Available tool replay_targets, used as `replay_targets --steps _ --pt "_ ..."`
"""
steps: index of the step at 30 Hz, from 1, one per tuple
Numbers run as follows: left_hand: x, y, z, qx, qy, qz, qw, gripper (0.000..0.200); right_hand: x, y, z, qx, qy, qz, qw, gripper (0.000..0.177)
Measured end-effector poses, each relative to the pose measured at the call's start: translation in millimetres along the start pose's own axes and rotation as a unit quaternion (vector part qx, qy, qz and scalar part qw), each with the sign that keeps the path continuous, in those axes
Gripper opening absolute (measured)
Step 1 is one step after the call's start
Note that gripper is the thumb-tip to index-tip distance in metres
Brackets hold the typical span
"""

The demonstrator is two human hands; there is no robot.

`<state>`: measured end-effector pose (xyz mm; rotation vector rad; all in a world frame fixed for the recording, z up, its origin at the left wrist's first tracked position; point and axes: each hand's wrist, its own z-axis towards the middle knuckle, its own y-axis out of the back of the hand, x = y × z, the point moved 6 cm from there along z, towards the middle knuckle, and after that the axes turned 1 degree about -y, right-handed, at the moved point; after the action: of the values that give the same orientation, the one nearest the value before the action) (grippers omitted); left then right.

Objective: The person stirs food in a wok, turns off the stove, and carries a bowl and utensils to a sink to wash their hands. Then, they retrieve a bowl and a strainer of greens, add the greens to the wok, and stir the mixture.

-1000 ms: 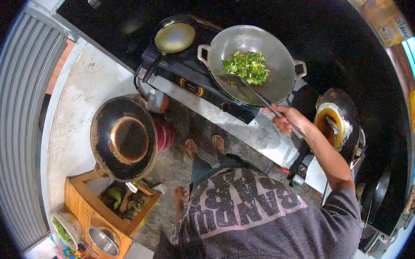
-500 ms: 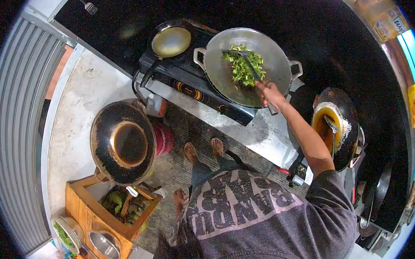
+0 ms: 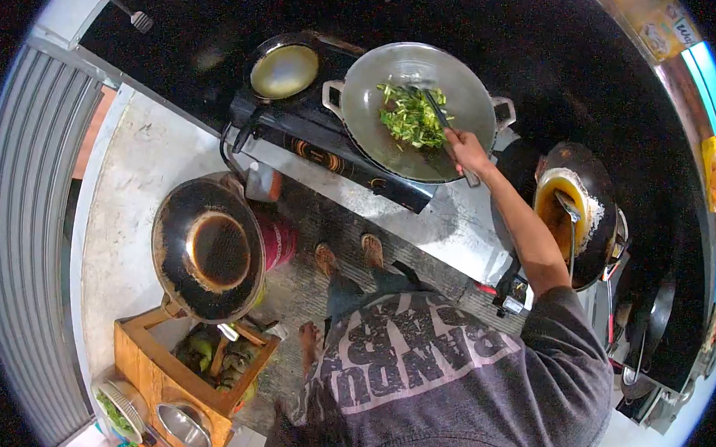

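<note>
My right hand [image 3: 467,152] is closed around the dark handle of a spatula [image 3: 437,109]. The spatula's blade is among chopped green vegetables [image 3: 412,122] in a large two-handled metal wok [image 3: 363,134]. This wok sits at the right end of a black gas stove [image 3: 329,154]. My left hand [image 3: 308,339] hangs low beside my body, close to no tool; its fingers are too small and partly hidden to read. Left of the wok, a small frying pan [image 3: 284,71] holds yellowish liquid.
To the right, another dark wok [image 3: 579,163] holds brown oil and a ladle [image 3: 568,206]. A blackened wok [image 3: 206,288] with dark liquid stands at lower left, above a wooden crate [image 3: 141,349]. A metal bowl [image 3: 186,426] and a tub of greens [image 3: 121,410] lie nearby. A fork-like utensil [image 3: 124,6] rests at the upper left.
The spatula's blade has shifted right across the greens toward the far side of the wok, and the greens have been moved about. My left hand still hangs low. The whole view has shifted slightly.
</note>
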<state>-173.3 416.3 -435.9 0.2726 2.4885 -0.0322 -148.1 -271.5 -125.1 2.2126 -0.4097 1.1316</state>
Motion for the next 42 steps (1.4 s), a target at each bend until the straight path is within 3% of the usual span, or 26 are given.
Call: replay_targets --steps 3,6,7,9,10,12,13,16,21,25,28,30,32,33,34,35,36,38,40,42 --pt "-22.1 -7.5 -7.5 0.028 -0.038 0.038 0.998 0.031 -27.7 1.6 -37.6 0.014 -0.008 -0.046 0.999 0.037" --pt "-30.0 -12.4 -25.5 -0.072 0.009 0.016 0.997 0.031 0.0 12.9 -110.6 0.010 -0.035 -0.014 0.999 0.038" --pt "-38.5 -11.0 -27.8 0.070 -0.050 -0.034 0.996 0.033 -5.5 10.6 -119.7 0.010 -0.049 -0.008 0.999 0.039" --pt "9.8 6.4 -0.1 -0.037 0.045 0.028 0.998 0.035 -20.6 8.6 -132.2 0.001 -0.083 0.008 0.997 0.040" --pt "30.7 12.8 11.8 -0.089 0.092 0.061 0.990 0.035 -22.8 5.2 -127.2 -0.013 -0.058 0.005 0.998 0.039" --pt "49.8 13.2 19.3 -0.044 0.063 0.092 0.993 0.037 -31.1 -6.7 -104.1 -0.040 -0.012 -0.006 0.999 0.038" --pt "54.6 13.7 17.8 -0.023 0.049 0.108 0.993 0.037 -40.3 -9.9 -84.9 -0.002 -0.035 0.001 0.999 0.043" --pt "17.1 2.0 -14.2 0.027 -0.017 0.028 0.999 0.040 -29.6 -8.9 -67.9 -0.013 -0.003 0.025 1.000 0.042" --pt "18.3 -1.1 -32.0 -0.003 0.031 0.062 0.998 0.041 -38.3 -26.1 -91.5 -0.044 -0.036 0.028 0.998 0.034" --pt "22.0 -2.1 -51.0 -0.017 0.030 0.072 0.997 0.041 -49.3 -45.5 -91.1 -0.026 -0.001 0.018 1.000 0.065" --pt "30.0 -2.0 -59.7 -0.021 0.030 0.084 0.996 0.041 -42.4 -48.5 -102.2 -0.025 -0.011 0.043 0.999 0.061" --pt "42.2 5.2 -70.3 -0.025 0.033 0.098 0.994 0.041 -81.3 -28.3 -79.0 -0.114 0.062 0.009 0.992 0.055" --pt "60.5 20.2 -85.1 -0.035 0.040 0.122 0.991 0.041 -71.6 -14.8 -103.6 -0.192 0.076 0.083 0.975 0.049" --pt "71.3 30.4 -94.7 -0.042 0.046 0.137 0.989 0.040 -102.1 1.1 -113.0 -0.317 0.065 0.202 0.924 0.041" --pt "82.2 40.5 -105.4 -0.050 0.054 0.152 0.986 0.040 -141.1 16.5 -129.9 -0.375 0.044 0.097 0.921 0.042" --pt "92.4 52.0 -117.4 -0.058 0.063 0.168 0.982 0.040 -201.1 23.6 -141.8 -0.453 0.019 -0.096 0.886 0.048" --pt "101.0 63.4 -127.0 -0.064 0.071 0.184 0.978 0.040 -263.0 1.8 -158.8 -0.348 -0.036 -0.149 0.925 0.036" --pt "118.2 84.1 -144.7 -0.079 0.089 0.210 0.970 0.040 -310.5 -66.9 -214.8 -0.279 0.014 -0.248 0.928 0.027" --pt "132.6 105.0 -158.5 -0.095 0.107 0.231 0.962 0.040 -339.0 -127.9 -247.3 -0.038 -0.125 -0.212 0.968 0.030" --pt "144.1 124.0 -166.7 -0.112 0.119 0.256 0.953 0.040 -358.9 -186.4 -272.9 0.202 -0.255 -0.159 0.932 0.034"
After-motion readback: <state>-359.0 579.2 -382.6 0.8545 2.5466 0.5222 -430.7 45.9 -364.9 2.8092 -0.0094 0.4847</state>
